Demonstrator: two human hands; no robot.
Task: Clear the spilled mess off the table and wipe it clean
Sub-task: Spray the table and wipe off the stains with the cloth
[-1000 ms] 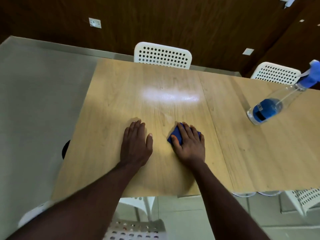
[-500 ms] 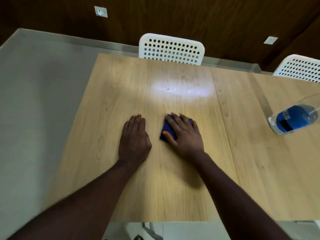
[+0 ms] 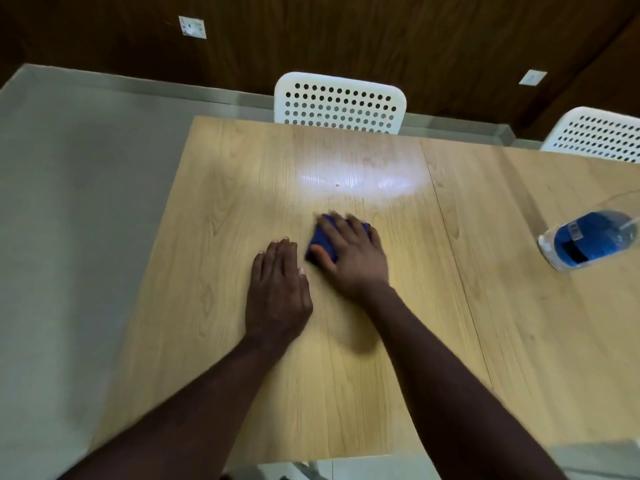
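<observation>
**Wiping step.** Left hand lies flat on the table, fingers straight and together, holding nothing; it probably serves as a brace. Just right of it, mid-table, the cloth lies under the right hand, whose spread, nearly straight fingers press it down. The bottle is well apart, far right. A speck lies beyond the cloth, so the next stroke likely calls for pushing forward over it under even pressure.

The table offers open wood left and ahead; 1 spray bottle obstructs the far right.
</observation>
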